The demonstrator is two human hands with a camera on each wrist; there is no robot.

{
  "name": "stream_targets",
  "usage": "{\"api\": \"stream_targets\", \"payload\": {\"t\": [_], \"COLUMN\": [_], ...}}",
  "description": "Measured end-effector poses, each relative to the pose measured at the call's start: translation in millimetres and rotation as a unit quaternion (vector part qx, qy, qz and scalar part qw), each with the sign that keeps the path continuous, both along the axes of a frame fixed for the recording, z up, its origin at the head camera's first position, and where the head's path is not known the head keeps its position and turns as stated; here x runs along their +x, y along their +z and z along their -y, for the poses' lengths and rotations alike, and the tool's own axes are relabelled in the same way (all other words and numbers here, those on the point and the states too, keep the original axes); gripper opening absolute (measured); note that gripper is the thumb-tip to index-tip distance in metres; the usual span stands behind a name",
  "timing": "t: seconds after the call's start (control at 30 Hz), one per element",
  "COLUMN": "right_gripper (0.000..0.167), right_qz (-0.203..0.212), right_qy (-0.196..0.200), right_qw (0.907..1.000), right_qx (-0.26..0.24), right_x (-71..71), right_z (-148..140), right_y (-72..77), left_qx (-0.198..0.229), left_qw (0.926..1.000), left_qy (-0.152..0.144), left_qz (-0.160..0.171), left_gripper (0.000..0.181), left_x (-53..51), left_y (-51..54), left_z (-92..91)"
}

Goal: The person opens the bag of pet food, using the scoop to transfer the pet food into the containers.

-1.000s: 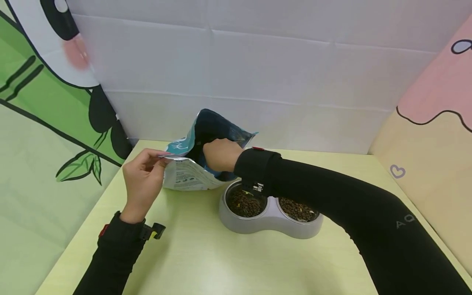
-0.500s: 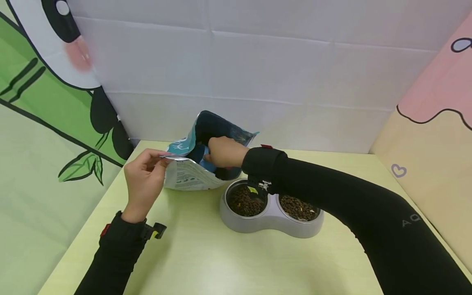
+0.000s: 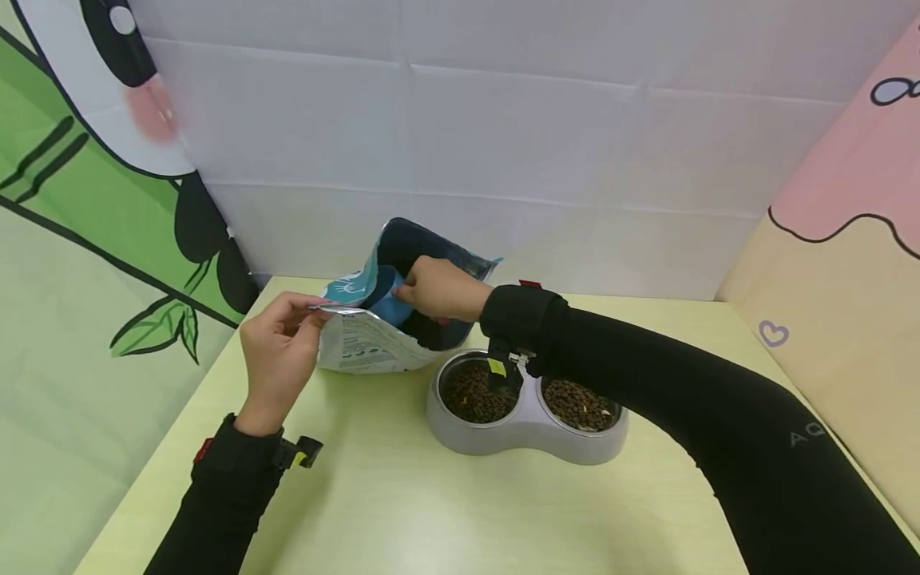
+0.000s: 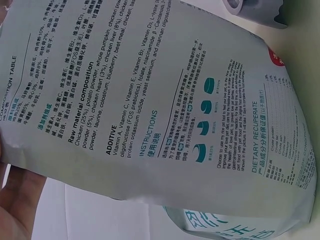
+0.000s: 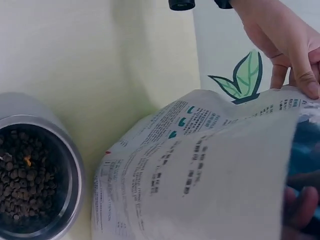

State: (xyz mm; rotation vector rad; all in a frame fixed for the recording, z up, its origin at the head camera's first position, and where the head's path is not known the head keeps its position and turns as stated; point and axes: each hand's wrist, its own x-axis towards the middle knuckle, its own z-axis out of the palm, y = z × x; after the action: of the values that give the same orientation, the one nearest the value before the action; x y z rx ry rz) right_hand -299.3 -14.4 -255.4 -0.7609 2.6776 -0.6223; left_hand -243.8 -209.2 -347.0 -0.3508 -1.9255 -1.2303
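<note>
With its thumb and fingers my left hand (image 3: 280, 351) pinches the left edge of a standing pet food bag (image 3: 366, 345), whose mouth gapes. Inside that mouth, my right hand (image 3: 444, 289) grips a blue scoop (image 3: 390, 302). Part of the scoop shows; its load cannot be made out. In the right wrist view the bag's printed wall (image 5: 200, 165) hides most of the right fingers (image 5: 305, 207). The left wrist view is filled by the bag's printed back (image 4: 150, 125), with a bit of the left hand (image 4: 22, 200) at the edge.
A grey double pet bowl (image 3: 528, 438) stands right of the bag, under the right forearm. Brown kibble (image 3: 477, 397) lies in both of its bowls. A white wall (image 3: 532, 144) rises behind the pale yellow table (image 3: 402, 503), with cartoon-printed panels at both sides.
My right hand has risen and shifted slightly right within the bag's mouth. More of the blue scoop has come into sight. The left hand and the bag have stayed almost still.
</note>
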Motion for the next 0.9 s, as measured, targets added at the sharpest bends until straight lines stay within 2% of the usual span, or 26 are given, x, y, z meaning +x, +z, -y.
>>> {"api": "stream_targets", "payload": {"t": [0.3,0.5,0.9], "right_gripper": [0.046,0.048,0.046], "right_qz": [0.050,0.066,0.077], "right_qy": [-0.030,-0.046,-0.051], "right_qw": [0.9967,0.9953,0.9940], "right_qx": [-0.056,-0.054,-0.058], "right_x": [-3.9,-3.5,-2.3], "right_z": [-10.2,-14.3,-24.3], "right_y": [-0.1,5.0,14.7], "left_qx": [-0.002,-0.003,0.004], "left_qw": [1.0000,1.0000,0.9999], "left_qy": [0.003,0.002,0.014], "left_qz": [0.006,0.004,-0.003], "left_gripper": [0.009,0.009,0.008], "left_x": [-1.7,-2.9,-8.1], "left_y": [-0.7,-0.8,0.8], "left_z": [-4.4,-6.9,-8.4]}}
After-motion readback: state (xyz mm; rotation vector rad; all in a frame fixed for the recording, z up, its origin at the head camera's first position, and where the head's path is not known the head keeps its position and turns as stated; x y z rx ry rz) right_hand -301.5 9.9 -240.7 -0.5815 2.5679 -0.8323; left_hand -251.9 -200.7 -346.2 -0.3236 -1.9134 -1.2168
